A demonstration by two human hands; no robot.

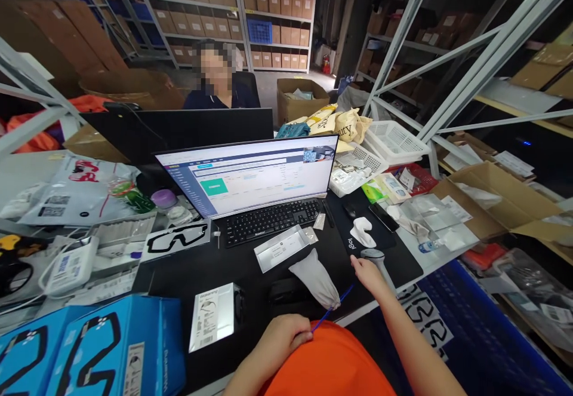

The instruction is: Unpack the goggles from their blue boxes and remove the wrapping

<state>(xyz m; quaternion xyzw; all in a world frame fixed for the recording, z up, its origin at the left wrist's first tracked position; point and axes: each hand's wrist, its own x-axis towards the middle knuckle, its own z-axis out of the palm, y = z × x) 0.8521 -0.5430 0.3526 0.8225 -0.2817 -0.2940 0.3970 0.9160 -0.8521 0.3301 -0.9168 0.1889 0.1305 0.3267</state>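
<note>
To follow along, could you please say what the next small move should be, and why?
Perhaps draw the blue cord snug: the grey pouch looks gathered at its neck, with the left hand at one visible cord end and the right hand near the other.

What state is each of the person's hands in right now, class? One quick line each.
Left hand: closed, holding the blue cord on the pale pouch.
Right hand: fingers curled near the cord's other end; whether it grips it cannot be told.
</note>
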